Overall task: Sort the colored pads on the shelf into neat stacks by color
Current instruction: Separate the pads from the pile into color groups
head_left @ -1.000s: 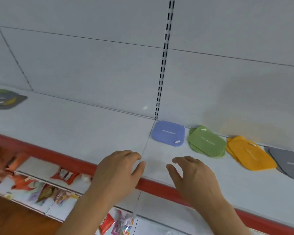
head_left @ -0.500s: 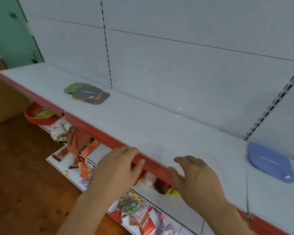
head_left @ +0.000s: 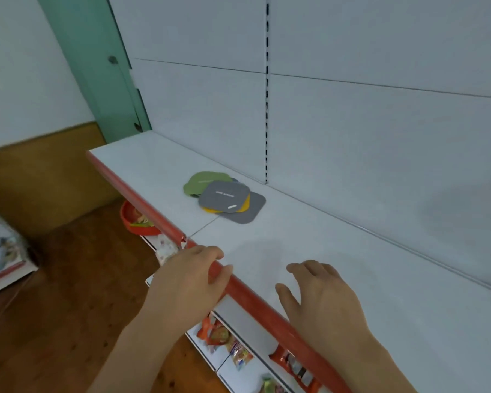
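A loose pile of pads lies on the white shelf, toward its left end. A grey pad is on top, with a yellow pad under it and another grey pad at the bottom right. A green pad pokes out at the back left. My left hand hovers over the shelf's red front edge, fingers apart and holding nothing. My right hand hangs over the shelf surface, also open, well short of the pile.
A slotted upright divides the grey back panels behind the pile. Below the shelf are a red bowl and lower shelves with snack packets. A green door frame and wooden floor lie to the left.
My view has swung left along the shelf: the blue, green, yellow and grey sorted pads have left the frame, and the mixed pile is now closer and central. Both hands stay open.
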Available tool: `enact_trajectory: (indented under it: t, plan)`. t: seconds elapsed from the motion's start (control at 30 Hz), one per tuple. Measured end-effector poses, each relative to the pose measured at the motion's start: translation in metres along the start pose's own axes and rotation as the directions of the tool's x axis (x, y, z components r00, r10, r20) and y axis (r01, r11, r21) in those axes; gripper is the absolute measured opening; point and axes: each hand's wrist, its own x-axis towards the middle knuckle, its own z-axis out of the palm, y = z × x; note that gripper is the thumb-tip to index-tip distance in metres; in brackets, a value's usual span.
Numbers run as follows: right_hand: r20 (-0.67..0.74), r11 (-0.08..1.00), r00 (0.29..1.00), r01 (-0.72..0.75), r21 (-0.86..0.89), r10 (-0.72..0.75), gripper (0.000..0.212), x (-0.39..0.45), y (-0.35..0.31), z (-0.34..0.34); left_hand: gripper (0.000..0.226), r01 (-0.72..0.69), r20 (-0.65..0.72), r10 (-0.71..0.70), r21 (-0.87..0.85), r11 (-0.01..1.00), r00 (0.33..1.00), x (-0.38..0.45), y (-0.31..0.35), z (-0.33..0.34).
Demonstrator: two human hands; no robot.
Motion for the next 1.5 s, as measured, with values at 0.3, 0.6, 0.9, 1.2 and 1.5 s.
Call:
enact_trajectory:
  t: [0.3, 0.6, 0.9, 1.2, 1.5]
  plan:
    - [-0.027, 0.993, 0.998, -0.061, -0.102, 0.059, 0.051, 0.09, -0.066, 0.047, 0.041, -0.041, -0.003, 0.041, -0.089, 0.995, 0.999, 0.095, -0.106, 0.009]
    - [-0.035, 0.955, 0.964, -0.266, -0.129, 0.263, 0.041, 0.153, -0.157, 0.079, 0.042, -0.234, 0.068, 0.247, -0.151, 0.96, 0.967, 0.186, -0.193, 0.011]
    - [-0.114, 0.877, 0.892, -0.45, -0.167, 0.437, 0.034, 0.206, -0.151, 0.095, 0.036, -0.355, 0.088, 0.367, -0.127, 0.926, 0.926, 0.279, -0.19, 0.037]
    - [-0.123, 0.822, 0.828, -0.559, -0.107, 0.547, 0.039, 0.232, -0.128, 0.107, 0.056, -0.413, 0.165, 0.421, -0.081, 0.907, 0.892, 0.332, -0.162, 0.068]
    - [-0.21, 0.732, 0.717, -0.681, -0.011, 0.664, 0.047, 0.239, -0.141, 0.102, 0.025, -0.676, -0.115, 0.702, -0.414, 0.609, 0.703, 0.33, -0.163, 0.068]
